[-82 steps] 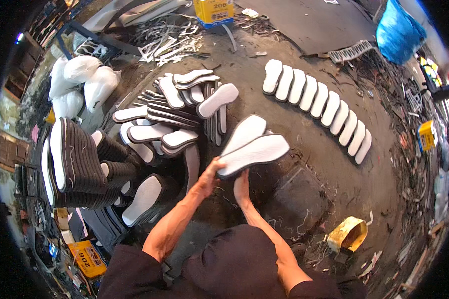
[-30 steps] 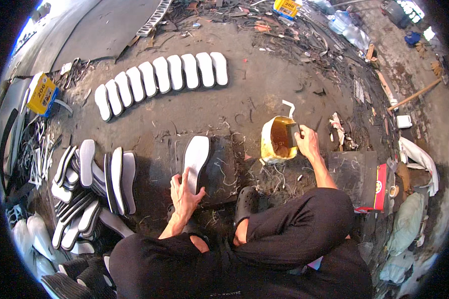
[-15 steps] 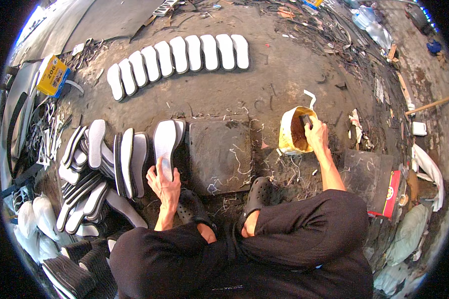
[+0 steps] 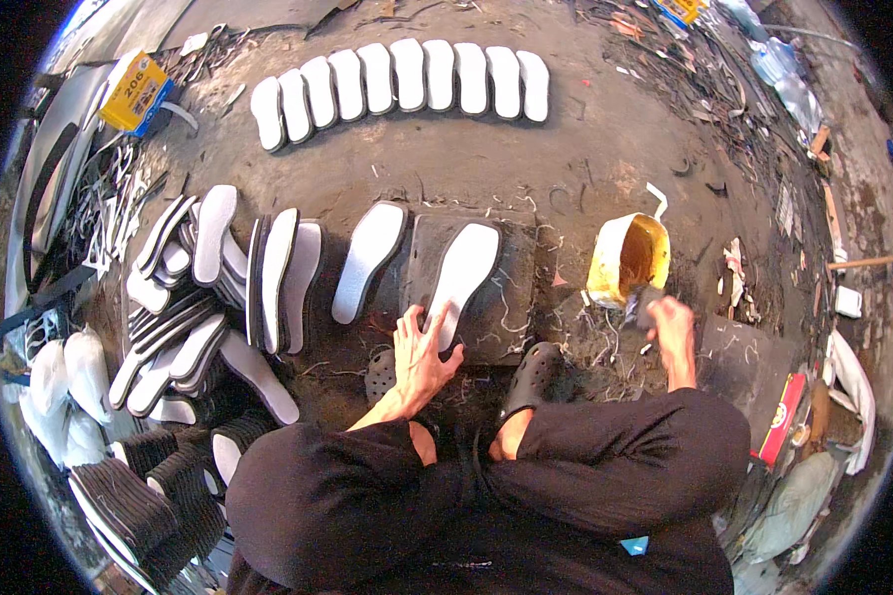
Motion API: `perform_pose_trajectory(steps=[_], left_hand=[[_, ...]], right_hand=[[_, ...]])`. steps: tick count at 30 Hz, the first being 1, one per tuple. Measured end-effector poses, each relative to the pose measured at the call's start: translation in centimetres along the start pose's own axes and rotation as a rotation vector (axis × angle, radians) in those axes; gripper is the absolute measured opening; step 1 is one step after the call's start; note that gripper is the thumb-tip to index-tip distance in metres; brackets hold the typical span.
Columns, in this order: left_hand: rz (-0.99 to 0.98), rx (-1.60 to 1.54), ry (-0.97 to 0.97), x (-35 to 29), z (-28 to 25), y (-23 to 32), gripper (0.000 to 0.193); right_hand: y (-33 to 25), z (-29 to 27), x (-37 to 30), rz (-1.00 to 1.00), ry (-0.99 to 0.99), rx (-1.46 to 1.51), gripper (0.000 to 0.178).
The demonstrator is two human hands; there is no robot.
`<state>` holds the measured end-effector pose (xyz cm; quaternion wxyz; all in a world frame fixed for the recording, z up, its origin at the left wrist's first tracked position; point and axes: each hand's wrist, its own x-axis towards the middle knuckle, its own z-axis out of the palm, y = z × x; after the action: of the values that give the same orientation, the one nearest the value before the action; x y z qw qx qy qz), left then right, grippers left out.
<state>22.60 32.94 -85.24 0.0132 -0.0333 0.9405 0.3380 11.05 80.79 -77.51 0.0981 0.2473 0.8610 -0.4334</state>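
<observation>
A white-topped, dark-edged shoe sole (image 4: 466, 261) lies tilted across a dark square board (image 4: 516, 307) in front of me. My left hand (image 4: 425, 365) grips its heel end, thumb on one side and fingers on the other. Left of the board rests another such sole (image 4: 372, 253), apart from the hand. My right hand (image 4: 673, 325) is closed round a dark, short brush (image 4: 644, 305), blurred in part, at the near rim of a cut yellow-white container (image 4: 606, 260). Brown stuff coats the container's inside.
A curved row of white soles (image 4: 408, 74) lies farther out. More soles (image 4: 213, 233) are heaped at left, with dark stacks (image 4: 134, 506) nearer me. Scraps litter the right side by a red box (image 4: 784, 416). My dark clogs (image 4: 532, 377) stand at the board's near edge.
My left hand has moved right, bringing one sole onto the board; the sole beneath it stays behind. My right hand has drawn the brush out of the container toward me. The view has shifted.
</observation>
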Motion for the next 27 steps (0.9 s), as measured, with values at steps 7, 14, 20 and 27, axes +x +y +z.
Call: perform_pose_trajectory(steps=[7,14,20,27], left_hand=[[0.079,-0.076,-0.054,-1.0,0.8,-0.6,0.088],[0.176,-0.045,-0.075,-1.7,0.2,-1.0,0.090],[0.081,-0.123,-0.157,-1.8,-0.2,-0.7,0.087],[0.103,-0.121,-0.151,-1.6,-0.1,-1.0,0.090]], right_hand=[[-19.9,9.5,-9.0,-0.318,-0.306,0.310,0.062],[-15.9,29.0,-5.6,-0.673,-0.154,-0.112,0.042],[-15.8,28.3,-0.4,-0.693,-0.024,-0.309,0.037],[-20.3,29.2,2.2,-1.375,-0.646,-0.618,0.039]])
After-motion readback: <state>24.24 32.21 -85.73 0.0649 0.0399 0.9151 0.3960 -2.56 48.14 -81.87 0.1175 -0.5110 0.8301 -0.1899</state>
